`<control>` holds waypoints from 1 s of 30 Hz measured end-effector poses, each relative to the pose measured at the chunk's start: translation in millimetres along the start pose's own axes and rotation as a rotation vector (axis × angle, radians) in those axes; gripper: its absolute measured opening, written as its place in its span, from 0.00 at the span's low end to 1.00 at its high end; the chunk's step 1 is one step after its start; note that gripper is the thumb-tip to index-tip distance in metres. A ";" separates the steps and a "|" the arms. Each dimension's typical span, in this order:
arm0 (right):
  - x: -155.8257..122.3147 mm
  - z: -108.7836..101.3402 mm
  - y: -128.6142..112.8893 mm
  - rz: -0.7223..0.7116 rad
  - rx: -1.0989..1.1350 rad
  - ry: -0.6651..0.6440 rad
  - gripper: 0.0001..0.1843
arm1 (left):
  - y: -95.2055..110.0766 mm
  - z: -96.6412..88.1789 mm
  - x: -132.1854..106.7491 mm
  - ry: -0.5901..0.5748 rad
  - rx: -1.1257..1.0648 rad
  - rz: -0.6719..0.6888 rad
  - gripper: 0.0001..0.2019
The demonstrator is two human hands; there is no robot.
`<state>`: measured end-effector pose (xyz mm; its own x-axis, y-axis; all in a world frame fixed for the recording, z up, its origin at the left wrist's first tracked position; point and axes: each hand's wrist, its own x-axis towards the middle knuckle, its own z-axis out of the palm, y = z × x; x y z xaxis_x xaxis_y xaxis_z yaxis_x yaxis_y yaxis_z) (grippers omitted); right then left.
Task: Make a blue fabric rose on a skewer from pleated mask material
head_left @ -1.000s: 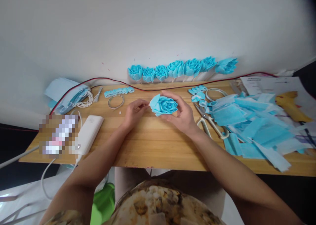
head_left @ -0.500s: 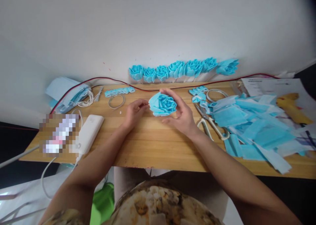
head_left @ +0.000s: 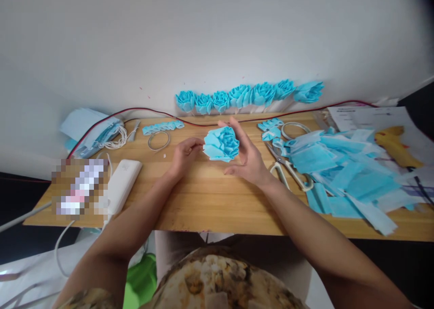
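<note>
A blue rose-like flower (head_left: 221, 144), made of folded fabric-like strips, is held above the middle of the wooden table, its bloom tilted toward the right. My left hand (head_left: 185, 155) pinches it at its base, where the fingers hide whatever stem there is. Around the right side of the bloom curves my right hand (head_left: 249, 157), thumb and fingers spread apart; the fingers pass behind the petals, and any contact there is hard to see. Several similar blue flowers (head_left: 240, 95) lean in a row against the wall.
Scissors (head_left: 286, 164) and a pile of blue strips (head_left: 346, 164) lie to the right, near a yellow glue gun (head_left: 395, 144). At left are a white power bank (head_left: 124, 184), a wire ring (head_left: 158, 140) and stacked blue sheets (head_left: 90, 126). A red-black cable (head_left: 135, 109) runs along the back.
The flower has turned a little in my left hand, its bloom facing more toward me. My right hand's fingers have opened slightly away from the petals.
</note>
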<state>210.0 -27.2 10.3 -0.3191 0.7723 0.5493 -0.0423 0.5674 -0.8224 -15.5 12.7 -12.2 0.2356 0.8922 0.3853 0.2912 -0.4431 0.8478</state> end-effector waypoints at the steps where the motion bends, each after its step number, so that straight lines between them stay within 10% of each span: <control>1: -0.4 -0.5 0.8 0.016 -0.001 -0.007 0.66 | 0.1 -0.1 0.1 0.000 -0.002 0.004 0.07; 25: 2.5 5.8 -11.9 -0.056 -0.221 0.281 0.22 | -0.3 2.7 2.2 0.021 0.070 0.110 0.05; 30: 2.4 4.9 -4.6 -0.013 -0.151 0.211 0.42 | -0.6 -0.6 2.7 0.022 0.060 0.126 0.06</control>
<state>204.8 -29.3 14.7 -0.1137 0.7979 0.5919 0.1020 0.6020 -0.7919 -15.6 15.5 -11.5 0.2534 0.8305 0.4960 0.3160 -0.5556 0.7690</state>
